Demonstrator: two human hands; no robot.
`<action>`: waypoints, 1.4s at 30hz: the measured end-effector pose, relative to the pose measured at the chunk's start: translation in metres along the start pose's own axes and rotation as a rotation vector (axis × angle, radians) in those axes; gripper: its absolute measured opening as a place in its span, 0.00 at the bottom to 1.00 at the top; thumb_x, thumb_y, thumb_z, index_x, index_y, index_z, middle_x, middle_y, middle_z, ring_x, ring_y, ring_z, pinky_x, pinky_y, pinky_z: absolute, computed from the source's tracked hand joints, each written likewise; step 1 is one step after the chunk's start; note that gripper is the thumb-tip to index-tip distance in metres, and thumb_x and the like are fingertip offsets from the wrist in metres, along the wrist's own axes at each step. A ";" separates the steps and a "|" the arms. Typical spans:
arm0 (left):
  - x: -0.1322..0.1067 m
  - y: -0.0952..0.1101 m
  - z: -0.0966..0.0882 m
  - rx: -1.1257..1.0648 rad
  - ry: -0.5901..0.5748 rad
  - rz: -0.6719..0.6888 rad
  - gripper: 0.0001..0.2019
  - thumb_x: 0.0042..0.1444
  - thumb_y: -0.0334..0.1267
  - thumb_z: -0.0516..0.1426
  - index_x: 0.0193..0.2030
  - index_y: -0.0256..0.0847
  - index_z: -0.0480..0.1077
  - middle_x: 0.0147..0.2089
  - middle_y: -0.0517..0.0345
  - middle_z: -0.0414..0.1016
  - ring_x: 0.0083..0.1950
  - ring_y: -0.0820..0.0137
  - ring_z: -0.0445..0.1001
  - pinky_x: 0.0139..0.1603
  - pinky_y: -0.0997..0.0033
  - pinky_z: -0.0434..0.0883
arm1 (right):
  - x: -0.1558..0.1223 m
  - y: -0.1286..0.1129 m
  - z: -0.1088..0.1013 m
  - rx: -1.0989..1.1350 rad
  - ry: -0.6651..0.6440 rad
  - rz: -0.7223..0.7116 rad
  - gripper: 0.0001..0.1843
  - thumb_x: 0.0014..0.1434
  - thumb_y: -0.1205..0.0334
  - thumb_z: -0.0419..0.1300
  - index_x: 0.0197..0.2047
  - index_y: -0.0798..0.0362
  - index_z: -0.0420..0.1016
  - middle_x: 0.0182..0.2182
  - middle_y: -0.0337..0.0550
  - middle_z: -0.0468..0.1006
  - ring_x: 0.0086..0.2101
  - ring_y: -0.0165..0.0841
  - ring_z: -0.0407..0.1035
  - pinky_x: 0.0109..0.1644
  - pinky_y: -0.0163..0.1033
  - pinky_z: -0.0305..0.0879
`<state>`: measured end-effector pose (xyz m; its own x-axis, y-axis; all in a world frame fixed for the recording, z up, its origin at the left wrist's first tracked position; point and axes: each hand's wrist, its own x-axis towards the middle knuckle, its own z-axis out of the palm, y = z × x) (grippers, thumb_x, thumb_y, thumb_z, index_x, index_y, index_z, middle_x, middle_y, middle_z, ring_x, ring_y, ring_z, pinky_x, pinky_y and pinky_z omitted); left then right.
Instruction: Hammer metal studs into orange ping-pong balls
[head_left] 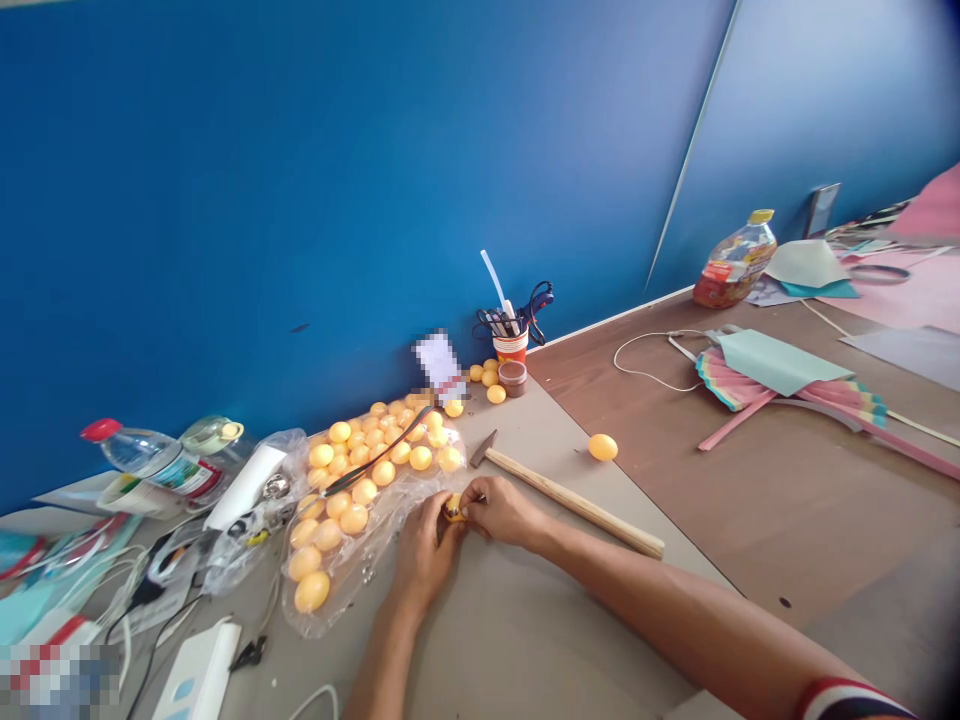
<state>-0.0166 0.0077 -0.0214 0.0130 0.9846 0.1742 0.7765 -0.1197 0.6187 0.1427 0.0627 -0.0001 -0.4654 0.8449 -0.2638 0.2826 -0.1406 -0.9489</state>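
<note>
Between my two hands is a small yellow-orange ball (pixel 453 508) with something dark and shiny on its upper side. My left hand (pixel 427 545) grips it from the left with curled fingers. From the right, my right hand (pixel 496 508) pinches at it with thumb and fingertips; what exactly the fingertips hold is hidden. A hammer (pixel 577 500) with a wooden handle lies just beyond my right forearm. A clear plastic bag (pixel 337 590) of several orange balls (pixel 354 518) lies to the left, with a black strap (pixel 375 460) across it. One loose ball (pixel 603 447) rests past the hammer.
Along the blue wall stand a cup of pens (pixel 511 345), a small round tub (pixel 512 378) and a bottle with a yellow cap (pixel 739 262). At left are a red-capped bottle (pixel 161 462), cables and a white power strip (pixel 199 670). Coloured paper crafts (pixel 787 365) lie right.
</note>
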 end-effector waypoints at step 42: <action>0.003 -0.009 0.002 -0.083 0.177 -0.039 0.15 0.56 0.40 0.54 0.50 0.41 0.67 0.48 0.48 0.75 0.49 0.61 0.73 0.52 0.55 0.72 | 0.002 -0.002 -0.048 -0.734 0.475 -0.250 0.09 0.58 0.67 0.54 0.42 0.55 0.72 0.42 0.49 0.75 0.41 0.38 0.69 0.46 0.41 0.57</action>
<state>-0.0222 0.0125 -0.0284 -0.1326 0.9519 0.2761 0.7196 -0.0991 0.6872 0.1816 0.0898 0.0091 -0.2357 0.9533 0.1887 0.7587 0.3019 -0.5772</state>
